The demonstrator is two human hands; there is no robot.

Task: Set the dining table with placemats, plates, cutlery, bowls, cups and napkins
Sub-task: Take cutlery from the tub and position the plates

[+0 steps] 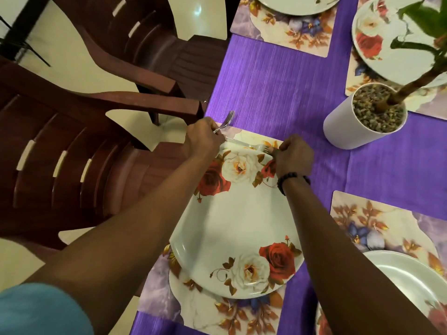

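- Our left hand (204, 139) is curled around cutlery at the far left corner of the placemat (244, 317); a spoon (227, 120) sticks up out of the fist, bowl end pointing away from us.
- A fork (249, 145) runs from that same fist across the far edge of the placemat, just past the rim of the plate (232, 228).
- Our right hand (294, 157) is curled too, fingertips pinching at the fork's tines; a dark bead bracelet (291, 178) circles the wrist.
- Both forearms reach forward over the rose-patterned plate, the left one from a blue sleeve (41, 310).
- The plate sits on the placemat, on the purple tablecloth (271, 93).
- Three other placemats nearby carry plates as well.
- A white pot (343, 126) filled with gravel holds a plant beyond our right hand.
- Two brown chairs (72, 153) stand to the left of the table.
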